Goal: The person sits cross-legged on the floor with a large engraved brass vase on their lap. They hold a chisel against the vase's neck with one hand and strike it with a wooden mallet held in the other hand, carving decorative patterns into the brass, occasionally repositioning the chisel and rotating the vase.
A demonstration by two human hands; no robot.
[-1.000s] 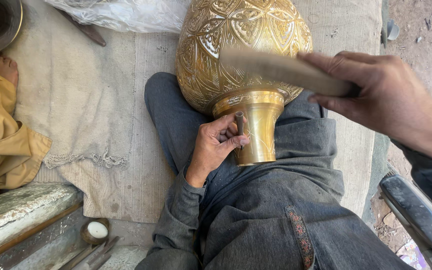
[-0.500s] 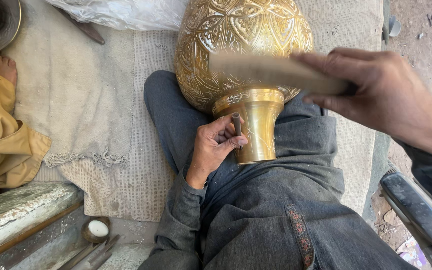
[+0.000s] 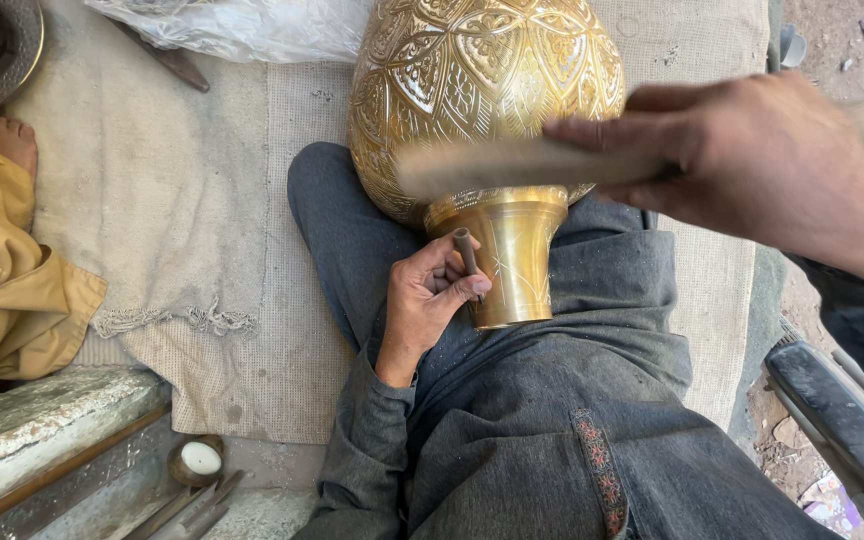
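Note:
A large engraved brass vase (image 3: 482, 90) lies across my lap, its flared neck (image 3: 512, 260) pointing toward me. My left hand (image 3: 432, 300) grips a short dark metal chisel (image 3: 466, 252), tip set against the left side of the neck. My right hand (image 3: 752, 165) is raised above the vase and holds a wooden mallet (image 3: 512, 165), blurred, level across the vase's lower body. My legs in grey cloth (image 3: 552, 420) support the vase.
A beige mat (image 3: 152, 220) covers the ground. Another person in yellow clothing (image 3: 2, 280) sits at the left, a bare foot showing. A small dish with a white lump (image 3: 199, 460) and metal tools (image 3: 187, 505) lie near a stone block. A dark bar (image 3: 832, 410) is at right.
The mallet in my right hand has shifted slightly up and to the right. My left hand keeps the chisel against the vase's neck.

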